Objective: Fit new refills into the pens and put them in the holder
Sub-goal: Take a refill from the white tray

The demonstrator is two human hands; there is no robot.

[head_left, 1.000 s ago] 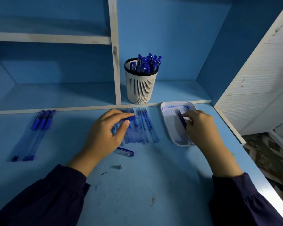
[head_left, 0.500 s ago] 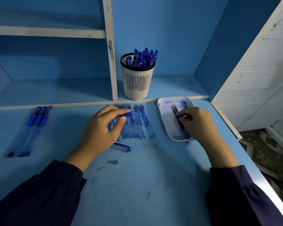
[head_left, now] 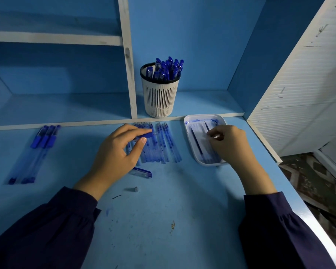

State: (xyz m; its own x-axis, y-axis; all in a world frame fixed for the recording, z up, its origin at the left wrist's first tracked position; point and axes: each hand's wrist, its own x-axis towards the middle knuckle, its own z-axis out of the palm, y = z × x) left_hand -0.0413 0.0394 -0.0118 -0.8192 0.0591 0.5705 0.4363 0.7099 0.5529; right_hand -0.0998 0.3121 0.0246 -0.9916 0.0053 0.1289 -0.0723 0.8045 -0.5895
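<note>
The pen barrel (head_left: pixel 144 135) was pinched between the thumb and forefinger of the left hand (head_left: pixel 120 150), just above the desk (head_left: pixel 163 220). Its long axis was set roughly from 9 to 3 o'clock, with the free end directed at 3 o'clock toward the right hand (head_left: pixel 231 146).

The refills (head_left: pixel 196 141) were laid in the white tray (head_left: pixel 188 121), at 3 o'clock from the barrel. Their long axes ran from about 11 to 5 o'clock.

The right hand was the nearer one. It was held palm-down over the tray with the fingers (head_left: pixel 219 131) curled onto the refills. Whether a refill was actually pinched could not be determined, as the fingertips were blurred.

It was judged that a refill would have to be lifted, turned to the 9-to-3 line and fed into the barrel's free end.

The holder (head_left: pixel 160 98), part-filled with pens (head_left: pixel 167 68), was stood on the shelf (head_left: pixel 202 101), at 1 o'clock from the left hand. A loose cap (head_left: pixel 143 172) was left at 5 o'clock from that hand.
</note>
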